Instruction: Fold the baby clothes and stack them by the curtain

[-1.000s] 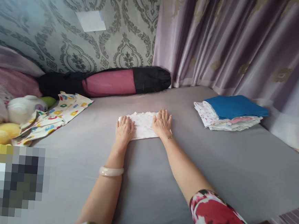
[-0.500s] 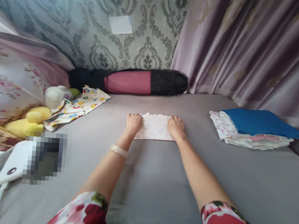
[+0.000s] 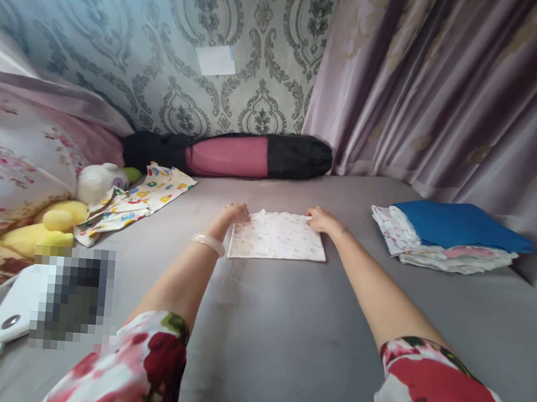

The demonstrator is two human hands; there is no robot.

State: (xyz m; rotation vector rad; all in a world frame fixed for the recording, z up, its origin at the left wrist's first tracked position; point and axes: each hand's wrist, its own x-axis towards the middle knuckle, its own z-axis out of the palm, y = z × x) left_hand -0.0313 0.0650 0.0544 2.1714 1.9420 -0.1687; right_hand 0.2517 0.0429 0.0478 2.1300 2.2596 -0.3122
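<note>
A folded white cloth (image 3: 278,239) with a small faint print lies flat on the grey bed sheet (image 3: 286,326). Its far edge is slightly ruffled, and its near edge is straight. At the far left corner, my left hand (image 3: 236,213) is closed on the cloth's edge; a pale bangle circles that wrist. My right hand (image 3: 321,220) pinches the far right corner, thumb toward the cloth. Parts of the fingers on both hands are hidden from this angle.
To the right sits a stack of folded cloths (image 3: 454,260) topped by a blue cloth (image 3: 462,225). On the left are a printed cloth (image 3: 158,189), plush toys (image 3: 43,226), a pillow (image 3: 15,162) and a white device with cables (image 3: 16,305). A black-and-pink long bag (image 3: 228,156) lies along the wall.
Both hands have moved from the sides of the cloth out to its far corners, with the arms spread a little wider. More of the cloth now shows. The view has tilted slightly up.
</note>
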